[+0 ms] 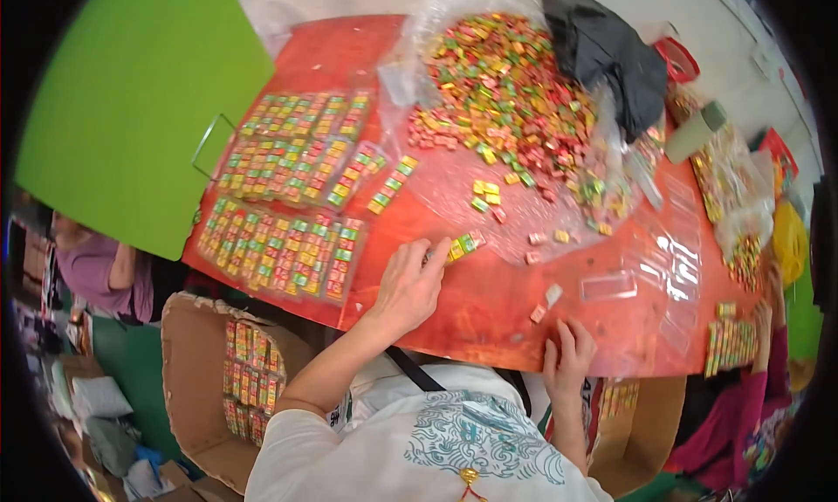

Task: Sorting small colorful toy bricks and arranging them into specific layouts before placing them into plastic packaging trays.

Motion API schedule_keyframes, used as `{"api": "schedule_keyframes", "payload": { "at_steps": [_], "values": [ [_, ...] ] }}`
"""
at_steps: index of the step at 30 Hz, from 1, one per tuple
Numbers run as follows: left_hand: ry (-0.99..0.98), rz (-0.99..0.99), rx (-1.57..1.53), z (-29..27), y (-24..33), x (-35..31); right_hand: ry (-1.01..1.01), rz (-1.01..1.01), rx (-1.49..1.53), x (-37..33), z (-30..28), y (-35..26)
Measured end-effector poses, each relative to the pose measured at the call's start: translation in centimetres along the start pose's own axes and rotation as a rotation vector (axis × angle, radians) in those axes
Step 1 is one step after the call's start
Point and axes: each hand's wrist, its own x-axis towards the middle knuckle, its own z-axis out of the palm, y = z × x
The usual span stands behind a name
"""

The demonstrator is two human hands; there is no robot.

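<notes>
Candies close in at twelve o'clock are pinched in the left hand; the right hand's fingers bend, grip unclear. Filled packs lie at ten; a loose pile is left farther out at twelve.

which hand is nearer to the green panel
Left. The left hand, at a short row of wrapped pieces, is right of the green panel; the right hand is farther right, at the red table.

Bright green panel at upper left, black bag at top, red container just beside it, pale green bottle, yellow bag at far right, person in purple at left.
</notes>
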Motion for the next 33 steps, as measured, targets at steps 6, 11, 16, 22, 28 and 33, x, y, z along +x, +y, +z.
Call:
{"api": "schedule_keyframes", "payload": {
  "at_steps": [6,11,16,22,28,33],
  "values": [
    [0.064,-0.11,0.314,-2.2,-4.8,3.5,-0.014,0.004,0.003,0.2,0.8,0.2],
    [0.055,-0.14,0.588,-1.3,-8.3,6.5,0.002,-0.005,-0.003,0.4,1.0,0.2],
    [-0.136,-0.257,0.664,0.2,-9.1,7.5,0.006,-0.019,-0.027,0.4,0.8,0.2],
    [-0.131,-0.194,0.793,0.2,-9.0,7.6,-0.027,-0.049,-0.054,0.8,0.9,0.0],
    [-0.217,-0.094,0.834,1.3,-9.5,8.7,-0.008,-0.081,-0.077,-0.1,1.5,0.6],
    [-0.156,-0.061,0.864,2.5,-11.9,9.6,0.005,-0.09,-0.091,-0.1,1.8,1.2]
  ]
}}
